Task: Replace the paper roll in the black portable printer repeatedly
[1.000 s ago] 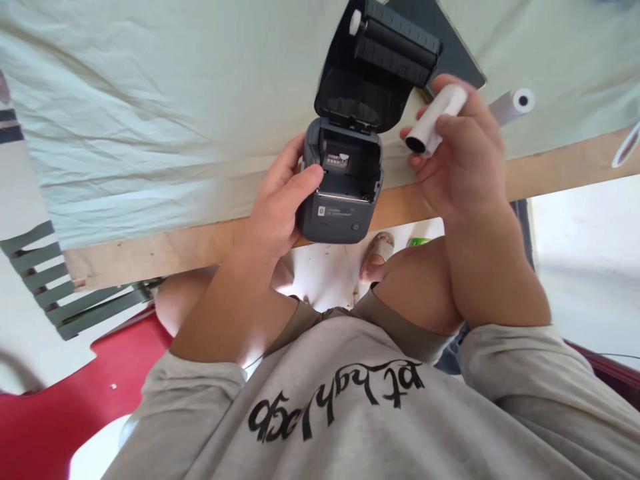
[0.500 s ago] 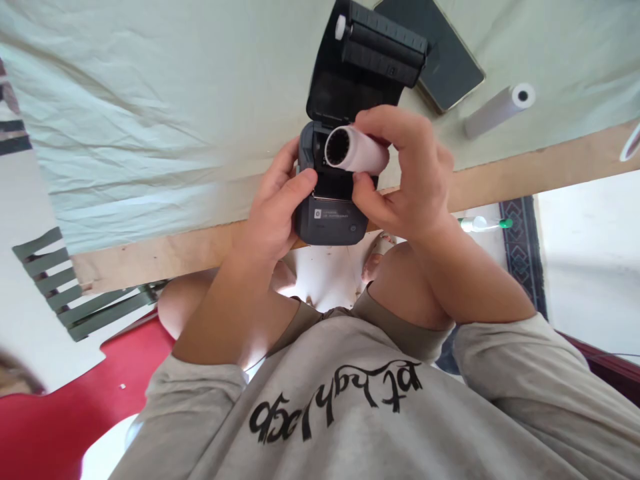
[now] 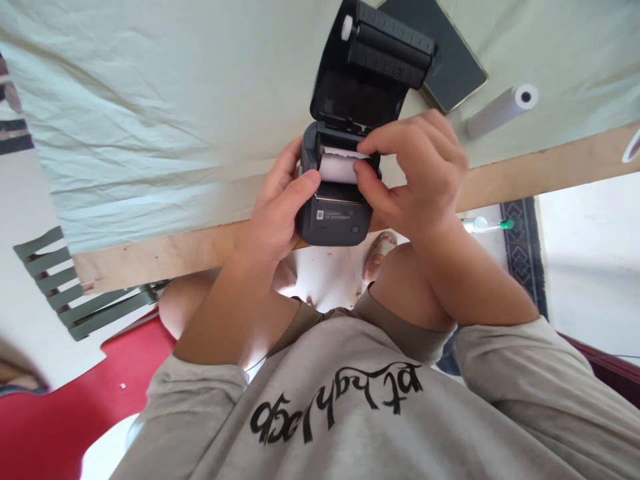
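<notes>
Both bare forearms reach forward from grey sleeves. The left hand (image 3: 277,210) curls, thumb pointing right across its grip — fingers wrapped behind. The right hand (image 3: 417,177) arches just right of it, thumb and forefinger pinched together.

Table (image 3: 550,170): wearing a pale green cloth (image 3: 150,100).
Lying on it: printer (image 3: 340,200), dark tablet (image 3: 445,60), spare paper roll (image 3: 500,110).
</notes>
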Available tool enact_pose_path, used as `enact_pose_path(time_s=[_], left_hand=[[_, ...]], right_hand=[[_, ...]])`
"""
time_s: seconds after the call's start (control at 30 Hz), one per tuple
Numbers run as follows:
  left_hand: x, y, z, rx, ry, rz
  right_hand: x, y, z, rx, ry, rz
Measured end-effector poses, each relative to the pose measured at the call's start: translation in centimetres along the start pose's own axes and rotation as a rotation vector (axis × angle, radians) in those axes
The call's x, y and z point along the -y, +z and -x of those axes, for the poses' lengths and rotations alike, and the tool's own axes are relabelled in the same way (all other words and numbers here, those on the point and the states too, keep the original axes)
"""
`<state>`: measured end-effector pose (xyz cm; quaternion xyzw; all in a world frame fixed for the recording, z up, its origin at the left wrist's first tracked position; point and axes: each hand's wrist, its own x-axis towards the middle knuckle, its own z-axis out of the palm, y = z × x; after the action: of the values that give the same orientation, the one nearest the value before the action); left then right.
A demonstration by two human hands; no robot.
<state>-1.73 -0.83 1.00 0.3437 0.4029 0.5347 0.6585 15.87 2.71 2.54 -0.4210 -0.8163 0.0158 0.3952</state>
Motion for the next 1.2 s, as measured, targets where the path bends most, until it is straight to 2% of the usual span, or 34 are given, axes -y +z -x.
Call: enact_pose_path(time_s=[0.2, 0.3, 0.5, 0.6, 0.7, 0.83, 0.93, 1.07, 1.13, 1.2], left_hand=[[-0.2, 0.2, 0.0, -0.005, -0.014, -0.044], [-0.2, 0.2, 0.0, -0.004, -0.022, -0.081], [-0.2, 0.2, 0.0, -0.014, -0.030, -0.097], [-0.1, 0.2, 0.0, -0.008, -0.005, -0.081], [-0.1, 0.2, 0.0, -0.016, 0.022, -0.067], [-0.3, 0.3, 0.0, -0.025, -0.003, -0.099], [-0.6, 0.3, 0.1, -0.002, -0.039, -0.132], [-0.2, -0.3, -0.2, 0.097, -0.007, -0.154], [0.6, -0.9, -0.7, 0.145, 0.057, -0.156], [1.5, -1.7, -1.1, 0.143, 0.107, -0.166]], right_hand=[[1.2, -1.0, -0.8, 0.130, 0.157, -0.042], [1.8, -1.4, -1.5, 0.180, 0.227, 0.008], [1.8, -0.9, -2.1, 0.179, 0.255, 0.114], [1.7, -1.2, -1.7, 0.156, 0.200, 0.028], [2.1, -1.8, -0.8, 0.067, 0.047, -0.063], [2.7, -2.0, 0.9, -0.097, -0.017, -0.030], [2.7, -1.6, 2.0, -0.138, -0.090, -0.047], [2.9, -1.0, 2.9, -0.067, -0.230, -0.101], [3.0, -0.8, 2.9, -0.031, -0.240, -0.084], [2.7, -0.8, 2.6, -0.004, -0.208, -0.132]])
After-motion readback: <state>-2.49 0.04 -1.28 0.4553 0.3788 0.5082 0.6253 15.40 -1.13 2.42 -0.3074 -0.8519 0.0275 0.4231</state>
